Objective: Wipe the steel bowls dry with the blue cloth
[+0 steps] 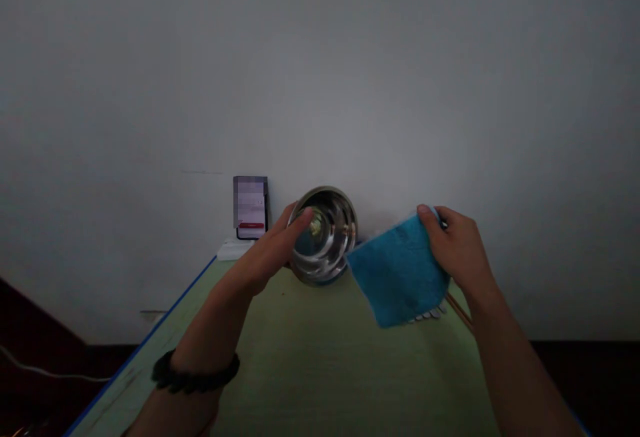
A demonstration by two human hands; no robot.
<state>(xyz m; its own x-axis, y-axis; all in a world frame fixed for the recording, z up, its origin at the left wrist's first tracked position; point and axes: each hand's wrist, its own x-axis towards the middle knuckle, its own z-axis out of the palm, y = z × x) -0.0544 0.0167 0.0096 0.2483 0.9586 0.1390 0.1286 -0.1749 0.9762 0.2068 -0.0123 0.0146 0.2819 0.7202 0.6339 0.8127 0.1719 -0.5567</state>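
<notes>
A shiny metal bowl (334,265) is tilted with its opening toward me, near the back of the table. My left hand (273,247) grips it by the left rim, thumb over the edge and fingers behind the wall. To the right, my right hand (453,244) pinches a blue cloth (400,270) by its upper right corner. The cloth hangs spread out, apart from the bowl by a small gap or just at its edge; I cannot tell which.
A phone (251,207) leans against the wall at the back left, above a white object (234,249). Partly behind the cloth lie several spoon-like metal pieces (434,313) and wooden chopsticks (460,312). The green table (320,364) has a blue edge and meets the grey wall.
</notes>
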